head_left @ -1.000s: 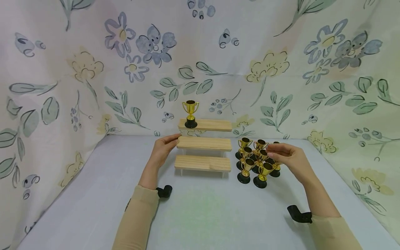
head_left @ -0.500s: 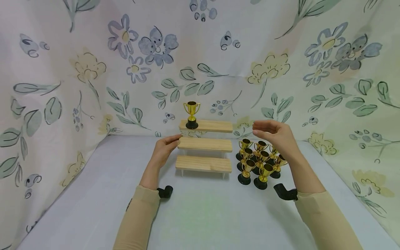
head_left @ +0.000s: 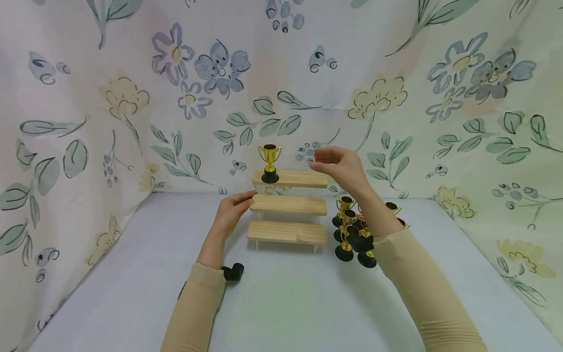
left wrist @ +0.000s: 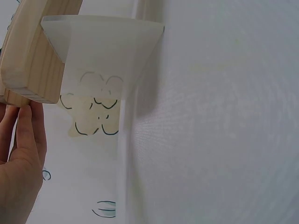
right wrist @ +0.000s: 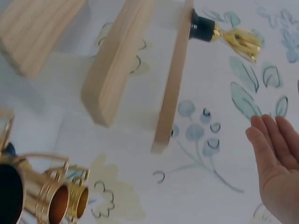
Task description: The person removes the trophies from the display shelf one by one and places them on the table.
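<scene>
A three-step wooden display stand (head_left: 288, 204) with pale boards stands at the back of the table. My left hand (head_left: 230, 210) touches the left end of its middle board with the fingertips; the left wrist view shows fairly straight fingers (left wrist: 25, 135) against the wood. One gold trophy cup (head_left: 270, 164) with a black base stands upright at the left of the top board. My right hand (head_left: 340, 166) hovers empty above the right end of that board, fingers extended and apart from the trophy. Several similar trophies (head_left: 344, 252) stand right of the stand, partly hidden by my right forearm.
A floral cloth (head_left: 281, 73) hangs behind and along the sides of the white table (head_left: 281, 303). Black wrist-camera mounts (head_left: 233, 272) sit on both wrists. Clear supports (left wrist: 103, 42) hold up the boards.
My right hand has risen from over the trophy group and moved left to the top board, empty throughout. The left hand stays at the stand, and the trophy on top has not moved.
</scene>
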Available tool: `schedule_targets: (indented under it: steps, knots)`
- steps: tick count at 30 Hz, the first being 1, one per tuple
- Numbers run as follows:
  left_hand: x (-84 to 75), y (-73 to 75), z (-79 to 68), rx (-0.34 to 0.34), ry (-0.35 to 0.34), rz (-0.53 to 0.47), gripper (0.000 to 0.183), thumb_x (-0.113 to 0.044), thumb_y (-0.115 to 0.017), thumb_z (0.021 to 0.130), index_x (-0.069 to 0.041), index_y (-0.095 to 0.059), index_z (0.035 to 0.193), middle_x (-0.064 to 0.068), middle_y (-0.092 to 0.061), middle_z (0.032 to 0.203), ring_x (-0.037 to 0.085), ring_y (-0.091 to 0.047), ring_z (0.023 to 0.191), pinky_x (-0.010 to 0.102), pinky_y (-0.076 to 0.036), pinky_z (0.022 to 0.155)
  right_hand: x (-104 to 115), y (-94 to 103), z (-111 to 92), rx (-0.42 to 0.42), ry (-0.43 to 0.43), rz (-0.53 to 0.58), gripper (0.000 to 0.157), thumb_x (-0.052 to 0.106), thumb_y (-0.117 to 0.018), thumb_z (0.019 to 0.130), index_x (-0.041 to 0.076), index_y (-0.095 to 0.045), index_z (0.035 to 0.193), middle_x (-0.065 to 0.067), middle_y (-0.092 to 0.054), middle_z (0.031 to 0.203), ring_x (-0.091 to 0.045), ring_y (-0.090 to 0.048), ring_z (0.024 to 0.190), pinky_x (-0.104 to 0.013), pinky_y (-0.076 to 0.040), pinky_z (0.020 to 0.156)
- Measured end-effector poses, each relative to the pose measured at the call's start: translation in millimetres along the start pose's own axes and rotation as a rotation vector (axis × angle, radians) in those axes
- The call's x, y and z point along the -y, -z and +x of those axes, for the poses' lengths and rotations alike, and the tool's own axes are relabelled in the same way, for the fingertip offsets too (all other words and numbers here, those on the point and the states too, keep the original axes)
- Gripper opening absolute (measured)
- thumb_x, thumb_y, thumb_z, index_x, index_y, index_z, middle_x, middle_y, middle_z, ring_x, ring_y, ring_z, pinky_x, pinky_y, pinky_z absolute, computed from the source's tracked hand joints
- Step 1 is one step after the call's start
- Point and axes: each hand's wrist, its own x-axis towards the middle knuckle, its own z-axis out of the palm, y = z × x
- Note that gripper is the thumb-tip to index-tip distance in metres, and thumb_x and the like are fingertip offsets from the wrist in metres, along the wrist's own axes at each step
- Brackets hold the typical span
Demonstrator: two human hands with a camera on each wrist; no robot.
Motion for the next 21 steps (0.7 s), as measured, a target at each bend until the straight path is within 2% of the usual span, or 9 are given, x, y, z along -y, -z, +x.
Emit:
schedule_targets:
  steps: [4, 8, 13, 21]
  knots:
    - [-0.2, -0.4, -0.1, 0.001, -0.001, 0.012, 0.041, -0.008, -0.058, 0.099, 0.0, -0.054, 0.139, 0.015, -0.051, 0.149, 0.0, -0.059, 0.112, 0.022, -0.045, 0.112, 8, -18.0, 12, 0.0, 0.01, 0.015, 0.048, 0.031, -0.077, 0.087, 0.013, -0.065, 0.13, -0.009, -0.066, 0.132, -0.023, -0.063, 0.119, -0.042, -0.055, 0.102]
    - [-2.0, 0.5, -1.8, -0.002, 0.002, 0.021, 0.041, -0.008, -0.058, 0.099, 0.0, -0.054, 0.139, 0.015, -0.051, 0.149, -0.001, -0.059, 0.11, 0.015, -0.049, 0.106, 14, -34.6, 24, 0.007, 0.028, 0.033, 0.05, 0.027, -0.077, 0.087, 0.01, -0.063, 0.132, -0.014, -0.066, 0.132, -0.026, -0.064, 0.119, -0.042, -0.056, 0.101]
    - [-5.0, 1.1, -4.0, 0.0, -0.008, 0.01, 0.041, -0.007, -0.057, 0.099, 0.001, -0.054, 0.139, 0.017, -0.05, 0.149, -0.004, -0.06, 0.107, 0.009, -0.05, 0.099, 19, -52.7, 35, -0.002, 0.043, 0.033, 0.051, 0.025, -0.077, 0.087, 0.008, -0.062, 0.133, -0.014, -0.065, 0.132, -0.026, -0.063, 0.122, -0.041, -0.056, 0.101]
    - [-3.7, -0.4, -3.8, -0.008, 0.003, -0.001, 0.041, -0.006, -0.058, 0.098, 0.001, -0.055, 0.139, 0.016, -0.051, 0.148, -0.002, -0.06, 0.108, 0.01, -0.05, 0.1, 20, -69.8, 46, -0.002, 0.028, 0.052, 0.053, 0.026, -0.077, 0.087, 0.007, -0.061, 0.133, -0.012, -0.065, 0.133, -0.026, -0.063, 0.122, -0.04, -0.056, 0.101]
